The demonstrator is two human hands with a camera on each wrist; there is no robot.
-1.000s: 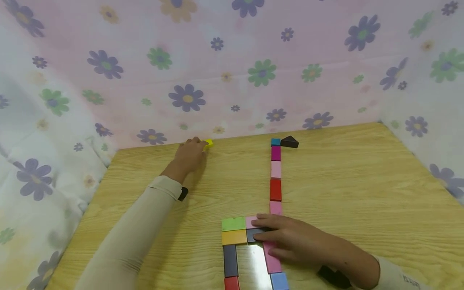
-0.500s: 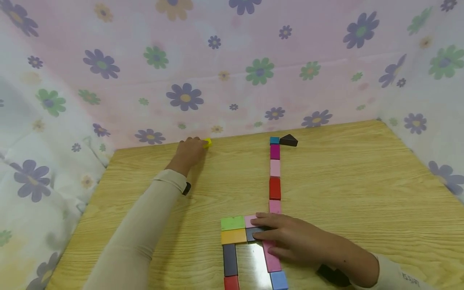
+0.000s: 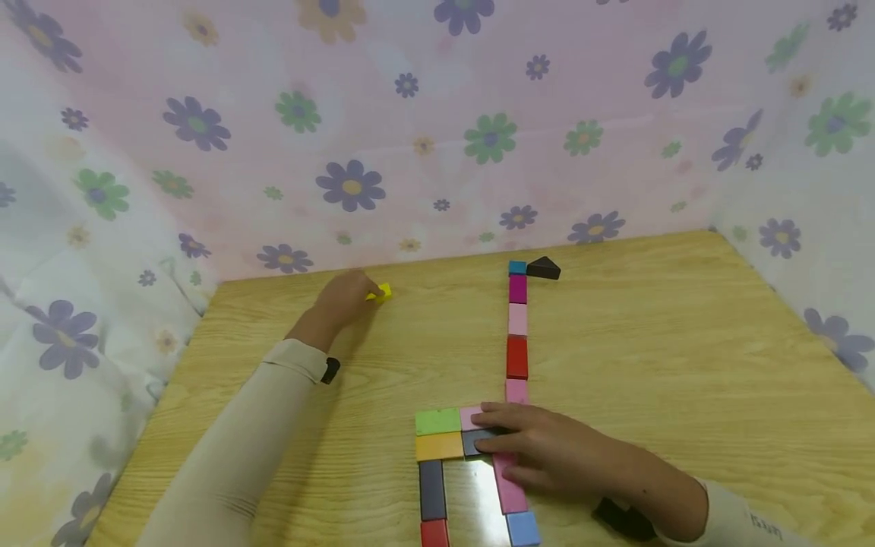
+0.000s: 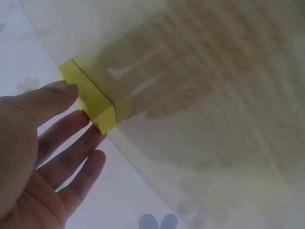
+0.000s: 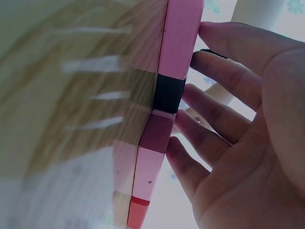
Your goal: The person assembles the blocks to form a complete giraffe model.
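My left hand (image 3: 342, 298) pinches a yellow block (image 3: 385, 292) near the back left of the table. In the left wrist view the thumb lies on one face of that yellow block (image 4: 90, 93), with fingertips behind it and the block low over the tabletop. My right hand (image 3: 557, 452) rests with spread fingers on the joined blocks at the front, touching a pink block (image 3: 510, 490) and a dark grey block (image 3: 477, 444). In the right wrist view its fingertips line up along the sides of the pink block (image 5: 180, 38) and the dark block (image 5: 169, 93).
A row of coloured blocks, including a red block (image 3: 517, 357), runs back to a blue block (image 3: 517, 267). Beside it lies a black triangular block (image 3: 544, 268). Green (image 3: 437, 421) and orange (image 3: 440, 446) blocks top a frame. Flowered cloth (image 3: 410, 152) surrounds the wooden table (image 3: 649, 342).
My left hand has drawn the yellow block from the back edge a little toward me and to the left. The right hand stays where it was.
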